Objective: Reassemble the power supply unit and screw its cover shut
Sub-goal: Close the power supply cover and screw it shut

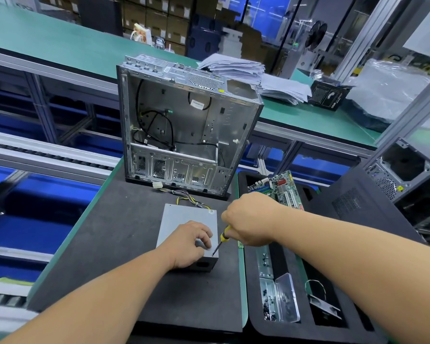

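The grey power supply unit (181, 217) lies flat on the black mat, cover side up, with its cable bundle (189, 198) trailing toward the far side. My left hand (191, 242) rests on the near part of the cover, fingers curled and pressing it down. My right hand (250, 219) grips a yellow-and-black screwdriver (222, 238), held slanted. Its tip touches the cover's near right corner, close to my left fingertips. The screw under the tip is too small to make out.
An open, empty computer case (184, 125) stands upright behind the unit. To the right, a black foam tray (258, 326) holds a motherboard (281, 188), a clear screw box (281, 299) with its lid up, and a small fan part (323, 306). Paper stacks (246, 73) lie on the far bench.
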